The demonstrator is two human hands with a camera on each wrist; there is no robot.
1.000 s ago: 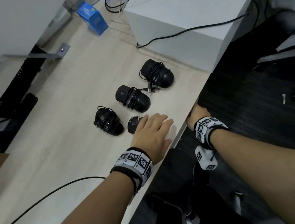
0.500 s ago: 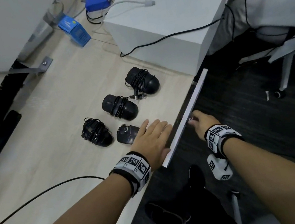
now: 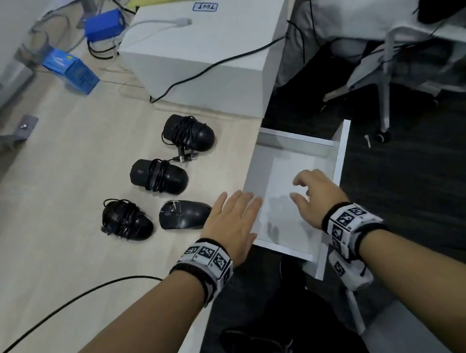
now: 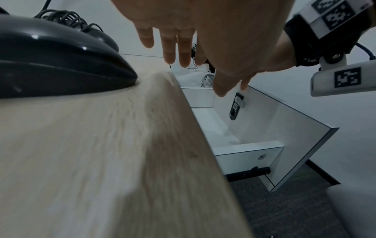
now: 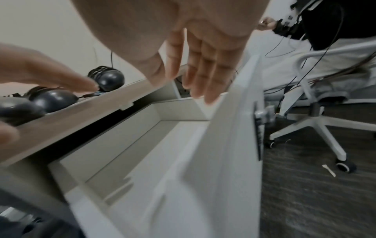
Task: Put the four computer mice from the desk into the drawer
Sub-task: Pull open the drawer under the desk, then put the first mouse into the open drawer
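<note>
**Drawer now open; four mice wait on the desk**

The white drawer (image 3: 342,155), still only a sliver out half a second ago, now stands pulled well clear of the desk (image 3: 51,237) edge, its floor bare. The right hand (image 3: 317,197), which had been at the drawer front, has let go and hovers over the open cavity with fingers loosely spread, holding nothing. The left hand (image 3: 230,226) lies flat and empty on the desk edge as before, fingers straight. All four black mice remain on the desktop: the plain mouse (image 3: 184,216) just at the left hand's 9 o'clock, a cord-wrapped mouse (image 3: 125,220) beyond it, another (image 3: 159,176) at 11 o'clock, the farthest mouse (image 3: 189,132) towards 12 o'clock near the white box (image 3: 205,57). With access cleared, the transfers can likely begin, nearest mouse first.
</note>
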